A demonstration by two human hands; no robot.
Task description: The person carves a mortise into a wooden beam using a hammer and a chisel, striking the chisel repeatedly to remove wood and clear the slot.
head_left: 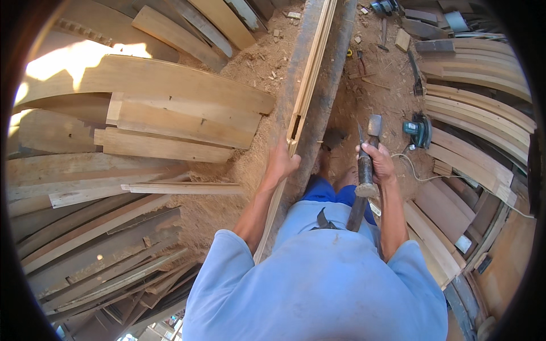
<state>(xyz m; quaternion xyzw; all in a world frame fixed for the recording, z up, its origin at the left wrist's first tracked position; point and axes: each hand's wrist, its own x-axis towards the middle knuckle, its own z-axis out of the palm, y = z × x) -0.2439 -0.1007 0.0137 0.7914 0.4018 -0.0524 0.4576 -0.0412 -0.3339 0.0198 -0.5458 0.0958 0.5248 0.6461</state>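
Note:
My left hand (282, 163) is closed around a long, narrow wooden piece (310, 79) that lies lengthwise along a grey, weathered beam (330, 74). Just beyond the fingers, a dark slot is cut into the wood. In my right hand (380, 162), to the right of the beam, a chisel (365, 170) and a hammer (374, 125) are gripped together. The chisel's thin blade points away, and its dark handle ends in a battered wooden butt toward me. The hammer's metal head rises past my fingers; its handle runs down behind the chisel toward my lap.
Stacked boards (182, 122) crowd the left side, and curved planks (478, 113) line the right. A teal power tool (418, 132) with a pale cord rests on the sawdust-covered ground at right. Farther off lie another hammer (384, 35), pliers (360, 57) and a wood block (402, 40).

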